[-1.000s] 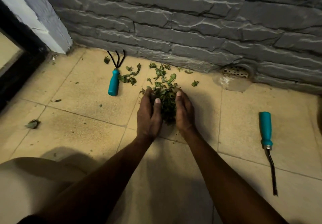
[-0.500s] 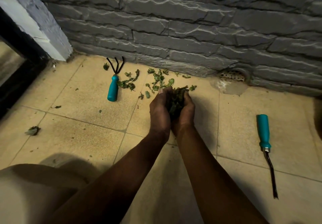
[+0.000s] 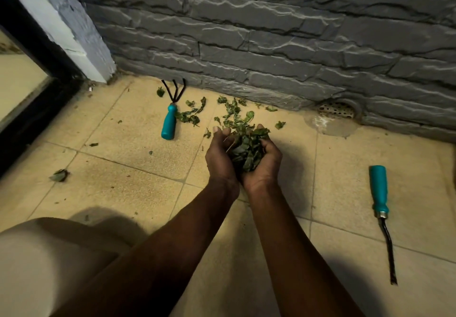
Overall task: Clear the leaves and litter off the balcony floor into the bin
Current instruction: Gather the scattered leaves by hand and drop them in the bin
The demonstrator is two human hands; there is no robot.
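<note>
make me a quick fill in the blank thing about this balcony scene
1. The left hand and right hand together cup a bunch of green ____.
2. The hand rake on the floor has ____ prongs.
3. The drain grate sits at the foot of the grey stone ____.
Missing words: leaves; three; wall.

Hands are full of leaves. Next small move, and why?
Probably lift both hands together, pressed close, and turn toward the bin, which is out of view. The left hand and right hand cup a heaped handful of leaves, some poking over the fingers, so parting them would likely spill it. The loose leaves by the hand rake can wait for another scoop.
</note>
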